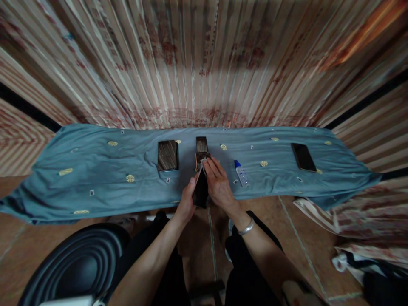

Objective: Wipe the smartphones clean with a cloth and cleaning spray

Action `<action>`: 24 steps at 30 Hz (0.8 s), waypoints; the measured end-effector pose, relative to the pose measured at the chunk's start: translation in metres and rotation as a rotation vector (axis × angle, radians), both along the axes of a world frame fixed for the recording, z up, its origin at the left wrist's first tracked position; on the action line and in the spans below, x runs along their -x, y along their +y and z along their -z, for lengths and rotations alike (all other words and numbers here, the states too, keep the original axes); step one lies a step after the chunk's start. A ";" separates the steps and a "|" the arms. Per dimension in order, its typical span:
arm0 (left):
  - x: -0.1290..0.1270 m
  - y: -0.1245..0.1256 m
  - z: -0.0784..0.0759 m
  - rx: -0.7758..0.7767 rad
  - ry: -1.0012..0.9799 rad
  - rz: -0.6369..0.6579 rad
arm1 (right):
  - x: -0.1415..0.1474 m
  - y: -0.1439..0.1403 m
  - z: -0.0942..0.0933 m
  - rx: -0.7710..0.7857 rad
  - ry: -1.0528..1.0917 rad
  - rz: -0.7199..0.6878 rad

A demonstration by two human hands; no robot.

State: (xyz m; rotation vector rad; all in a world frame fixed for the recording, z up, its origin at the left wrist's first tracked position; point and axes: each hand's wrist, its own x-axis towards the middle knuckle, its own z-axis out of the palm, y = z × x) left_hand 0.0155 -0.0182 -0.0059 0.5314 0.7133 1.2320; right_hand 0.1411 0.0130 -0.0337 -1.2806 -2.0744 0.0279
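My left hand (187, 202) grips a dark phone (201, 190) by its lower left edge and holds it tilted on end over the near edge of the blue cloth (95, 170). My right hand (218, 182) lies flat against the phone's right face, fingertips near its top, pressing what looks like a small pale wipe (202, 163). A silver bangle (246, 228) sits on my right wrist.
On the cloth lie a wood-patterned phone (167, 155), two small dark phones (202, 144) stacked end to end, a little blue-capped bottle (241, 173) and a black phone (303, 157) at the right. A black round stool (79, 263) stands at lower left. A striped curtain hangs behind.
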 end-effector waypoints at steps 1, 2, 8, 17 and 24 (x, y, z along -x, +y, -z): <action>0.000 0.000 0.001 -0.007 0.009 0.003 | -0.002 0.001 0.000 0.004 0.003 0.007; 0.000 -0.001 0.001 -0.011 0.019 0.007 | -0.004 0.002 0.000 0.006 0.007 0.014; 0.000 -0.002 0.002 0.004 0.044 0.028 | -0.011 0.008 0.002 0.049 0.047 0.052; 0.003 -0.004 -0.006 0.070 0.008 0.091 | -0.012 0.010 0.003 0.080 0.072 0.052; 0.007 -0.001 -0.011 0.112 -0.014 0.074 | -0.018 0.013 0.009 0.115 0.160 0.055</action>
